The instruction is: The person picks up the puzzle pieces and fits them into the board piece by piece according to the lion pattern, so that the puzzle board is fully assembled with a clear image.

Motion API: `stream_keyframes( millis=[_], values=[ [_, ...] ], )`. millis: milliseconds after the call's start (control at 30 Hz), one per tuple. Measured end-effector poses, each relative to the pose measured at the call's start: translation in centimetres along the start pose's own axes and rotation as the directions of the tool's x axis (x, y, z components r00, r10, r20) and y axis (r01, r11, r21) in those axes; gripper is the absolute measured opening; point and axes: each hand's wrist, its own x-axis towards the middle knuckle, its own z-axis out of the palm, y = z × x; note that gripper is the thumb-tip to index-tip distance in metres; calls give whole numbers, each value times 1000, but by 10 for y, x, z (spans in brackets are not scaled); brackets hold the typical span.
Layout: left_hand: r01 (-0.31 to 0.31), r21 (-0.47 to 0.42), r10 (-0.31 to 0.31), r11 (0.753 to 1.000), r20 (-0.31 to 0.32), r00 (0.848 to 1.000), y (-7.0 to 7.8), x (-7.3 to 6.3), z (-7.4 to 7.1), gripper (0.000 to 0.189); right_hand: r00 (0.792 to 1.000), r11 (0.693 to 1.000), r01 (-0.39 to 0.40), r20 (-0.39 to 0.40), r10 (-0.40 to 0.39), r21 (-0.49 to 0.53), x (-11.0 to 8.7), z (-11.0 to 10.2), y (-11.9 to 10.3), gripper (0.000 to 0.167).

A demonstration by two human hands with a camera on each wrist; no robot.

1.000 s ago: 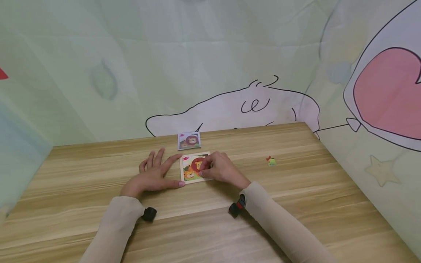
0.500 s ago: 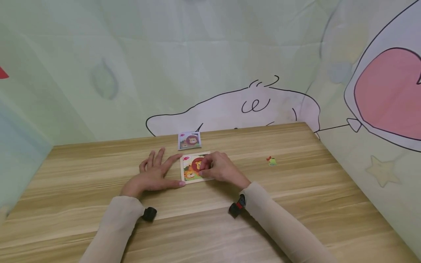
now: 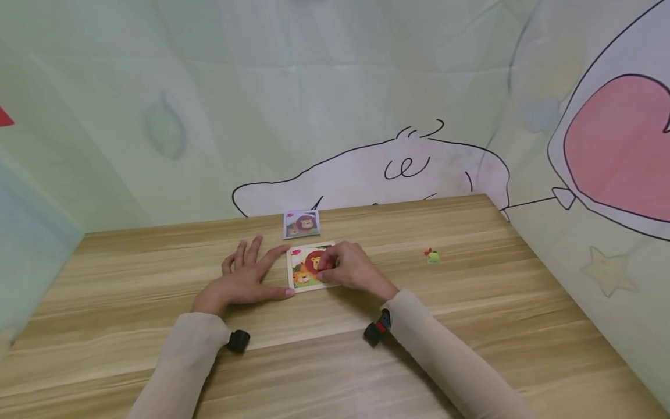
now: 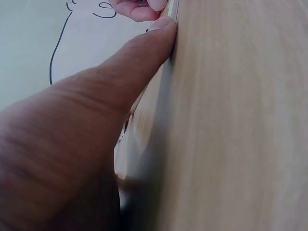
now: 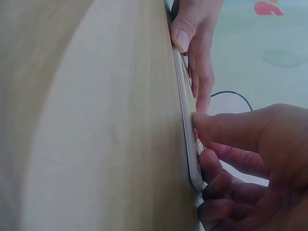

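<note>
A square jigsaw puzzle (image 3: 302, 273) with a lion picture lies in its pale frame on the table. My left hand (image 3: 243, 281) is at its left side, fingers spread, with the index fingertip at the upper left corner and the thumb (image 4: 154, 41) at the lower left one. Over the right part of the picture is my right hand (image 3: 352, 267). Its thumb (image 5: 226, 129) and curled fingers pinch a puzzle piece at the board's surface, mostly hidden by the fingers. In the right wrist view the board's edge (image 5: 185, 110) shows side-on beneath those fingertips.
Behind the puzzle lies a card (image 3: 300, 224) with a matching lion picture. A loose green and red piece (image 3: 432, 256) is on the wooden table (image 3: 293, 372) to the right. A printed cloth wall (image 3: 209, 116) rises along the table's back edge.
</note>
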Motion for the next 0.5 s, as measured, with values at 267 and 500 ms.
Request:
stream_keyframes(
  millis=[267,500],
  values=[
    [0,-6,0,1000,19,1000,5,-3,-3,105,1000,1000,-13,-2,13,-11,0,0,0,11],
    [3,-2,-3,1000,6,1000,1,-1,-1,107,1000,1000,-21,-9,21,-13,1,0,-1,11]
  ],
)
